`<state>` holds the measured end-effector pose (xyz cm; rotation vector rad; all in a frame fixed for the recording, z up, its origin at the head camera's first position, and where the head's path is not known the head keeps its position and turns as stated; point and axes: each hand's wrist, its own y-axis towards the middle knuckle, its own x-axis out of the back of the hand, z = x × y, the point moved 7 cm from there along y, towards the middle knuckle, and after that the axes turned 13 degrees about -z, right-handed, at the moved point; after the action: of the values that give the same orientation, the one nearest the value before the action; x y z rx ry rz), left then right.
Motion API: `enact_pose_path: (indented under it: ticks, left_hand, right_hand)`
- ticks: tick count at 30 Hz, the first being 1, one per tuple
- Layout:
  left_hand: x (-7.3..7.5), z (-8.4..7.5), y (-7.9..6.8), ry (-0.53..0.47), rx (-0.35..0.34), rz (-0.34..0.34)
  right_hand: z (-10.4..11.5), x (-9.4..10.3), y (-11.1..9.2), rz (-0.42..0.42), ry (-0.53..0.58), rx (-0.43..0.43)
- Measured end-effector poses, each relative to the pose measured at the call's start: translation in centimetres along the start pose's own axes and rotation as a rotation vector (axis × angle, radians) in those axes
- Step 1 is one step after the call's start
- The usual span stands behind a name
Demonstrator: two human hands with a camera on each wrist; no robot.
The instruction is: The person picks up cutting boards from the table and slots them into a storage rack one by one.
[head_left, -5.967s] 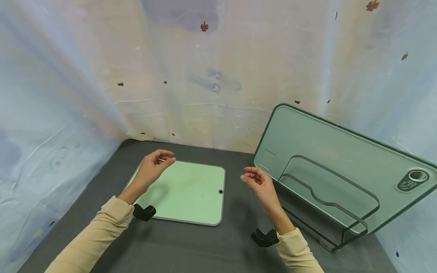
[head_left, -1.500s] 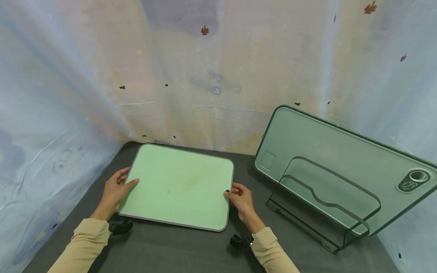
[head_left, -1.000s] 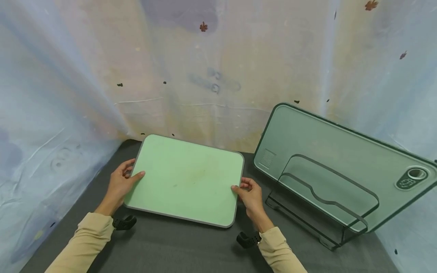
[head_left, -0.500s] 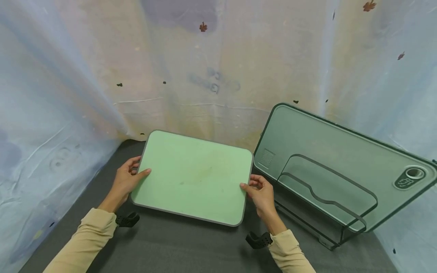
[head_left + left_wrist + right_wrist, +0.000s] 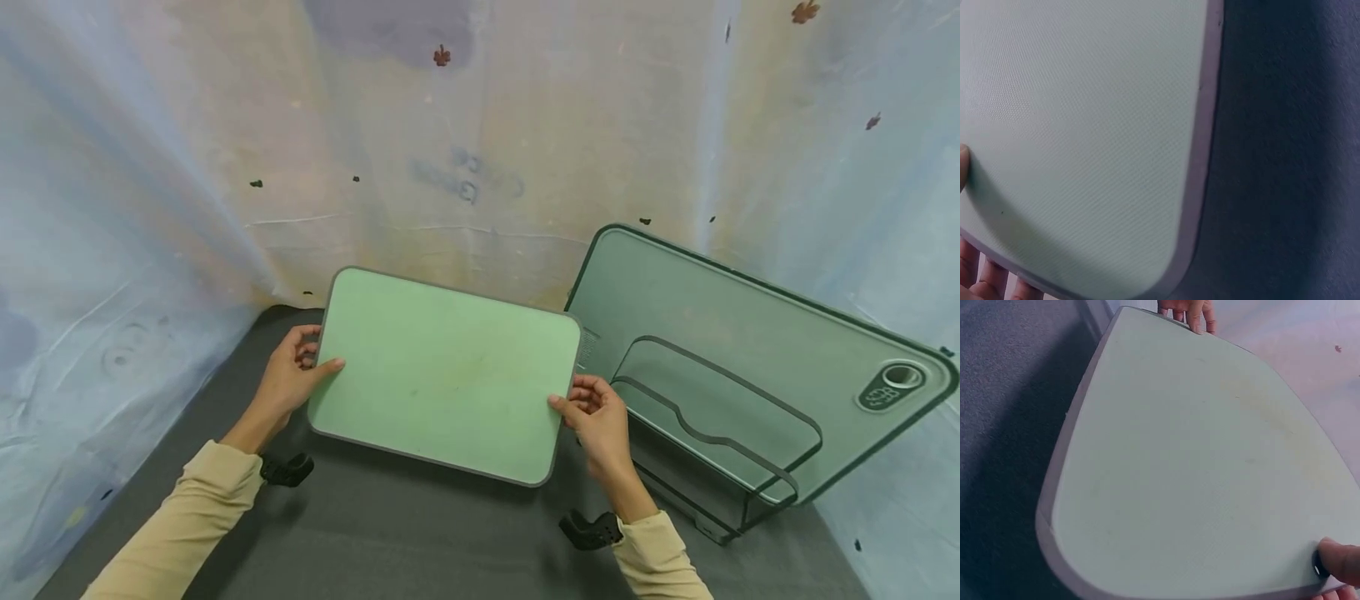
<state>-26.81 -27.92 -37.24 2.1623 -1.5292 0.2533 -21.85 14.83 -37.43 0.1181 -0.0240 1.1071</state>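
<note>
A light green cutting board (image 5: 450, 375) with a grey rim is held up between both hands, its far edge tilted upward. My left hand (image 5: 291, 375) grips its left short side, thumb on the face and fingers behind. On the opposite short side my right hand (image 5: 602, 421) pinches the board the same way. In the right wrist view, the right thumb (image 5: 1341, 559) partly covers a small dark hole near the rim. The left wrist view shows the textured face of the cutting board (image 5: 1097, 137) and its rim over the dark cloth.
At the right, a dark wire rack (image 5: 731, 442) holds a larger green board (image 5: 720, 325) upright, with a ringed hole at its right end. The held board's right corner overlaps that larger board in the head view. A patterned curtain (image 5: 450, 150) hangs behind the grey table (image 5: 390, 533).
Six seconds ago the cutting board lay flat and the hands were off it. Since then both hands have gripped it by its short sides, raised it, and shifted it right toward the rack.
</note>
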Motion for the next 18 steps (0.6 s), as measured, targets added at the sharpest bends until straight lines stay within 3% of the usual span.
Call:
enact_pose_path:
  ticks: [18]
  left_hand:
    - [-2.3, -3.8, 1.0, -0.080, -0.043, 0.071]
  right_hand:
    - [3.7, 3.7, 0.1, -0.042, 0.001, 0.139]
